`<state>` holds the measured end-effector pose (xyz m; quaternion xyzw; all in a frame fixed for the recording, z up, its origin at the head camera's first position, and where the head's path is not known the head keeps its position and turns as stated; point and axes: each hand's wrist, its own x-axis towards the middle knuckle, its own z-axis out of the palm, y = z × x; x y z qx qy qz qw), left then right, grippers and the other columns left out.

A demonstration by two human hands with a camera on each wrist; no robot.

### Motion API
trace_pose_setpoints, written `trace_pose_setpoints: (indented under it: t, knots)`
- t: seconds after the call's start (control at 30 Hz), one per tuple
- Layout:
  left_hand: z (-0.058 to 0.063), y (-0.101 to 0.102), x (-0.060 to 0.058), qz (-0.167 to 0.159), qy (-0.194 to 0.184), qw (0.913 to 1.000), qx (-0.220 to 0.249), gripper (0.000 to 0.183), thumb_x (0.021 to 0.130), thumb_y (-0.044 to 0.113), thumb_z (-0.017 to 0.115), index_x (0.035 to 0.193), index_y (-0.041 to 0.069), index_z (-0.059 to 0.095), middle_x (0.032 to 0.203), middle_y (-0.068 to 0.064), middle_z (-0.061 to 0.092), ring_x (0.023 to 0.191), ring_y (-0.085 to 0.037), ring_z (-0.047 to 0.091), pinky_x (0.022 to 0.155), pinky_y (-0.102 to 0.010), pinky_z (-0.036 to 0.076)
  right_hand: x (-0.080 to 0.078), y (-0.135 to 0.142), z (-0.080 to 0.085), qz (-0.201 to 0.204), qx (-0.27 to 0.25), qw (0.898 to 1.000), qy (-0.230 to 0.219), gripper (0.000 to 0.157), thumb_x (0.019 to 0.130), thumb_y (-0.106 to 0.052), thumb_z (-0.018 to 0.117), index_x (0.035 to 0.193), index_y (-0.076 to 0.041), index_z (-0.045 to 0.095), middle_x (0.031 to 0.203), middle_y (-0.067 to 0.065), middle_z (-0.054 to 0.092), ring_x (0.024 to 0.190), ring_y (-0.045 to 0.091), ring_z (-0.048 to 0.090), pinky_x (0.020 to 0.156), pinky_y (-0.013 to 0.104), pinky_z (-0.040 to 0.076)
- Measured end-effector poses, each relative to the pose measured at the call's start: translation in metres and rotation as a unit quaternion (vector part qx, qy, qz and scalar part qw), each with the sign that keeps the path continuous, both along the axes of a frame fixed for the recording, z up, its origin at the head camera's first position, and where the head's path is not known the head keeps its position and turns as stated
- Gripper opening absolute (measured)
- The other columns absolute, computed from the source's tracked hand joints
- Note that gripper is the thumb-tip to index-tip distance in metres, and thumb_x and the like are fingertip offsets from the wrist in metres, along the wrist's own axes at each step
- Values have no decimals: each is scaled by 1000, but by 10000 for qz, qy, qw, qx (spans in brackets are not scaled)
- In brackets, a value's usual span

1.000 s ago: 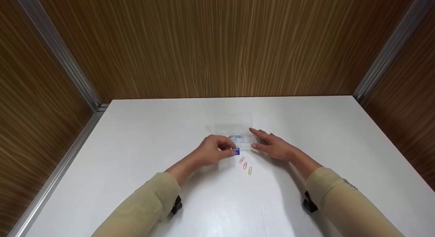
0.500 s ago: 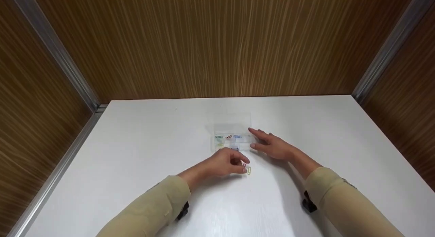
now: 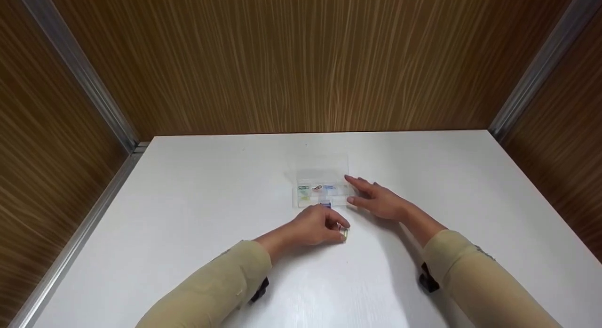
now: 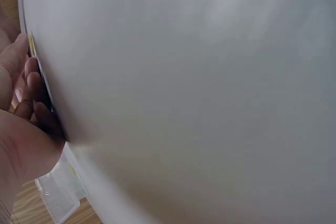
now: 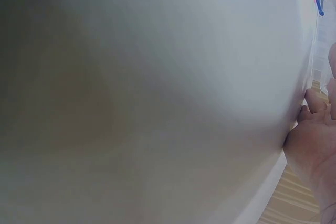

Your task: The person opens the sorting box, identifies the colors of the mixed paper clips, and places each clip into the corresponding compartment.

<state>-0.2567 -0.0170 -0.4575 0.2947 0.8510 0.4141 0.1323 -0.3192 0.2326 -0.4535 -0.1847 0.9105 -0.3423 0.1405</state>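
Observation:
My left hand (image 3: 320, 225) is low over the table, thumb and index finger parted around a yellow-green paper clip (image 3: 345, 233). That paper clip also shows at the fingertips in the left wrist view. Partly hidden behind the index finger, a pink paper clip (image 3: 339, 226) lies beside it. My right hand (image 3: 380, 202) rests with extended fingers at the right side of a clear plastic box (image 3: 342, 201) with its lid raised. Green (image 3: 304, 188), red-and-dark (image 3: 317, 188) and blue paper clips (image 3: 330, 187) lie in its back compartments, something yellow-green in a front one.
A small dark blue object (image 3: 326, 205) is at the box's front edge, just beyond the left hand. The clear lid (image 3: 322, 165) extends behind the box. Wood-patterned panels (image 3: 301, 60) enclose the white table (image 3: 202, 187) at the back and sides.
My left hand has moved from the blue object at the box's front toward me and to the right, reaching the loose paper clips. My right hand has stayed at the box.

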Motion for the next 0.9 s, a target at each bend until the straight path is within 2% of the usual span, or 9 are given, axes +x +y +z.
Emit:
trace_pose_setpoints:
  t: [0.17,0.4,0.7,0.9]
  knots:
    - [0,1,0,40,115,9998,-127,19,90,14,85,108,17,85,76,12,65,73,-2,54,71,-21,44,0,-1,0,-22,19,10000,-66,75,103,-59,61,168,-38,30,176,12,17,162,41,4,125,65,-1]
    - [0,2,1,37,207,9995,-228,20,89,17,87,109,17,85,76,12,63,74,-2,53,72,-21,42,2,2,-1,69,-182,9998,55,72,105,-52,62,168,-34,32,175,14,19,162,37,7,127,60,0]
    - [1,2,1,10,290,9987,-411,20,91,19,87,110,17,85,76,13,63,74,-1,54,71,-21,42,2,1,-1,72,-136,9999,33,74,104,-55,61,168,-34,31,175,15,17,161,40,6,126,62,0]
    - [2,2,0,-11,286,9986,-445,12,91,19,86,102,18,85,74,14,63,72,-1,53,70,-21,42,2,1,1,17,-63,10000,-12,74,104,-58,60,168,-36,31,175,15,17,161,44,4,125,65,1]
